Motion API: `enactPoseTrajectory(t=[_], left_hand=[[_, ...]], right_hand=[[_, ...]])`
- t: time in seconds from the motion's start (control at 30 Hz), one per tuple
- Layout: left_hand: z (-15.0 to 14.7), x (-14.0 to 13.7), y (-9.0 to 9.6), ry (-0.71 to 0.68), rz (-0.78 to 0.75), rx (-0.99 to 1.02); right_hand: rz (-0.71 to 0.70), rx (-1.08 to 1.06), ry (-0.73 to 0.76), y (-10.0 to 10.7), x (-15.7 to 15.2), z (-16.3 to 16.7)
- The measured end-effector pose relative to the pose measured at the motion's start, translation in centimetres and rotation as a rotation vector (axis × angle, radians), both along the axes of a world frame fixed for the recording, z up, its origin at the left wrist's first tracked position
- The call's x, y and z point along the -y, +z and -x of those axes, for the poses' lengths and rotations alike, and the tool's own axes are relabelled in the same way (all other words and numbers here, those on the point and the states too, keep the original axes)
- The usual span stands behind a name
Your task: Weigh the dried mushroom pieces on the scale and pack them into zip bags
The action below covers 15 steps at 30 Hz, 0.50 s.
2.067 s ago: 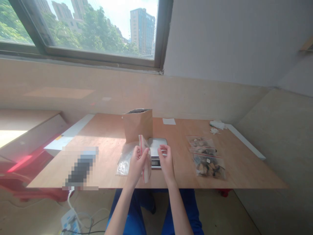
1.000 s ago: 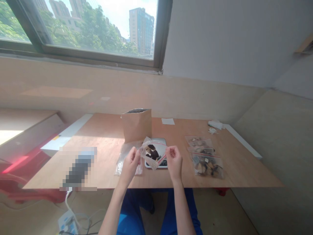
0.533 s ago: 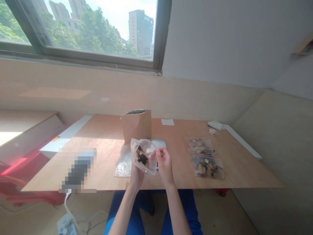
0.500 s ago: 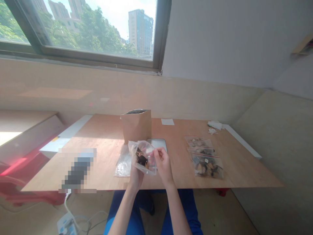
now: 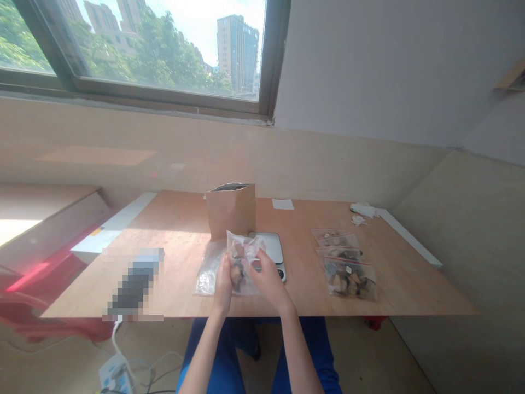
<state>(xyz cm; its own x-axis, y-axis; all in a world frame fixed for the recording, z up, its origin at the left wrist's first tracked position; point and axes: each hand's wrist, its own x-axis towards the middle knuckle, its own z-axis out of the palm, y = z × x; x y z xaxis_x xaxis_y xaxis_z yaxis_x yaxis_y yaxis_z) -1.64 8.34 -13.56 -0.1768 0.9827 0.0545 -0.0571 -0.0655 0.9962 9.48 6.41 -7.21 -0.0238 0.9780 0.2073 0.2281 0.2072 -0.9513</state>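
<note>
Between my two hands is a clear plastic zip bag (image 5: 240, 271) with brown and dark dried pieces inside. My left hand (image 5: 222, 284) grips its left side, fingers closed around the plastic. On the right, my right hand (image 5: 268, 279) pinches the bag's upper right edge. Just behind the bag lies a small white kitchen scale (image 5: 272, 246), partly covered by the bag and my right hand. Under and to the left of my left hand are flat clear plastic bags (image 5: 207, 273). An open brown paper bag (image 5: 232, 210) stands upright behind them.
Several filled zip bags (image 5: 350, 279) lie overlapping on the table's right. A white paper (image 5: 283, 204) and crumpled white scraps (image 5: 363, 210) are at the back. A blurred-out object (image 5: 135, 284) with a white cable (image 5: 117, 342) lies at left. The table's front edge (image 5: 389, 314) is near my lap.
The zip bag has turned more upright in my hands, its mouth no longer facing me. My right hand has moved slightly down and left on it, and more of the scale shows.
</note>
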Motion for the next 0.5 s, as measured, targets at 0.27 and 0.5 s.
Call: enactPoseTrajectory(t=[0.27, 0.5], left_hand=[[0.2, 0.2, 0.7, -0.084, 0.061, -0.086], [0.5, -0.2, 0.4, 0.064, 0.065, -0.132]], right_hand=[[0.073, -0.181, 0.095, -1.8, -1.8, 1.1], [0.195, -0.231, 0.100, -2.6, -2.1, 1.7]])
